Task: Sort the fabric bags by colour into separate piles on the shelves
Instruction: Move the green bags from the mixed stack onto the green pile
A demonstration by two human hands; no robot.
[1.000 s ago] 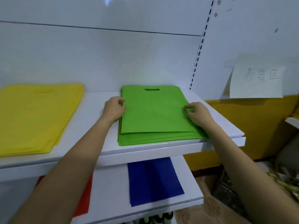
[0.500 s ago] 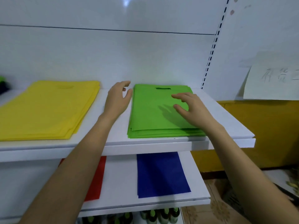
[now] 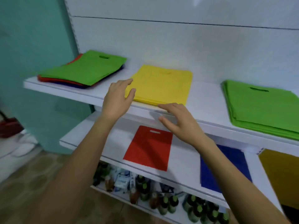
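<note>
Hands have swung off the green pile (image 3: 262, 109) — left hand (image 3: 115, 101) and right hand (image 3: 179, 122), grips apart and empty, hover before one flat yellow pile (image 3: 161, 84), one red bag (image 3: 148, 147) below it.

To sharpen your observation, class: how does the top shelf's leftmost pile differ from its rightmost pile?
The leftmost pile is mixed, with red and blue edges under a green top bag; the rightmost pile shows only green. The leftmost pile's layers are fanned askew; the rightmost pile's are stacked more evenly. Both lie flat, green slotted bags uppermost.
</note>
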